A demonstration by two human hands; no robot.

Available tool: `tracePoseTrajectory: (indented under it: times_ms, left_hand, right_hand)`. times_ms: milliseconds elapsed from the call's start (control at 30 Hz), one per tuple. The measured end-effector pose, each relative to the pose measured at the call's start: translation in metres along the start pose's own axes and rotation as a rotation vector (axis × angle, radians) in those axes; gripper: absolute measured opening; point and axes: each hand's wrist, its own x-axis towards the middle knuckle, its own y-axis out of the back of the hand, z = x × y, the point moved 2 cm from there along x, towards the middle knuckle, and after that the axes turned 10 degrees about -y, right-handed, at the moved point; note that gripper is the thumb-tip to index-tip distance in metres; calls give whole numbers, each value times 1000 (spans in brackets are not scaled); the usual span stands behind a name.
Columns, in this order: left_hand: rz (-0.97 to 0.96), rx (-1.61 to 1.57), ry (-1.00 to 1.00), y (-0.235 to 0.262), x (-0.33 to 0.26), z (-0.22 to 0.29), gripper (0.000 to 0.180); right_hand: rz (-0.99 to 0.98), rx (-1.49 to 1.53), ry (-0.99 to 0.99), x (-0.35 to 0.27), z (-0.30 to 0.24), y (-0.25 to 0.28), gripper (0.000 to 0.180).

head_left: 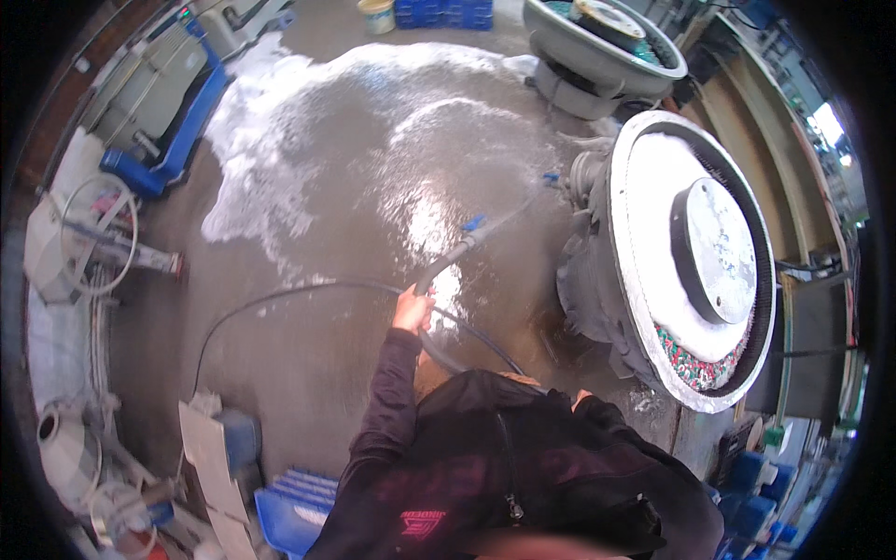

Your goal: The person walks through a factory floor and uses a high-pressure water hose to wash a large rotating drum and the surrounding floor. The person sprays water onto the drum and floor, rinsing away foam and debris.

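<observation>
My left hand (412, 310) is wrapped around a dark grey hose (439, 268), out in front of my body. Past the hand, the hose ends in a fitting with a blue valve handle (474, 222). A pale streak like a water jet runs from this end toward the base of the round tub machine (644, 364) on the right. White foam (653, 159) covers most of that tub, with small red and green pieces (700, 362) showing at its near side. Only a bit of my right hand (581, 399) shows at my right side; its fingers are hidden.
White foam (252, 140) spreads over the wet floor (355, 215). A thin dark hose (271, 297) loops across it. Another round tub machine (597, 65) stands far right. Blue crates (443, 13) lie at the back, a blue bin (291, 509) near left, and hexagonal barrel machines (61, 243) line the left.
</observation>
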Motion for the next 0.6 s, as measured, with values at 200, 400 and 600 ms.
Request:
tracePoseTrajectory:
  times_ms: [200, 400, 600]
  left_hand:
    - [54, -149, -33, 55, 76, 44, 15]
    - [210, -308, -69, 64, 108, 70, 24]
    - [-23, -273, -116, 51, 137, 108, 21]
  right_hand:
    - [20, 42, -88, -39, -86, 21, 43]
    - [129, 165, -172, -35, -136, 18, 37]
    - [-22, 107, -103, -12, -172, 53, 40]
